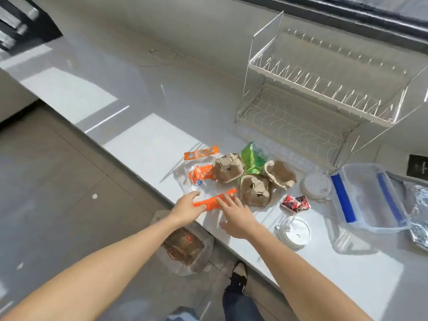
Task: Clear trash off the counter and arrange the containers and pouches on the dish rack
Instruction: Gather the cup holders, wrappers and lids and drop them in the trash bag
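both hands (187, 208) on orange wrapper (214, 200), counter edge (148, 188)

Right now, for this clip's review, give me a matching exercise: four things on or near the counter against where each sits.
Things:
1. dish rack
2. plastic bag of trash
3. clear container with blue clips
4. orange wrapper strip

Places:
A. under both hands, at the counter's front edge
B. on the floor beside the counter
C. at the back of the counter, both tiers bare
D. on the counter's right, below the rack

Pairs: 1-C, 2-B, 3-D, 4-A
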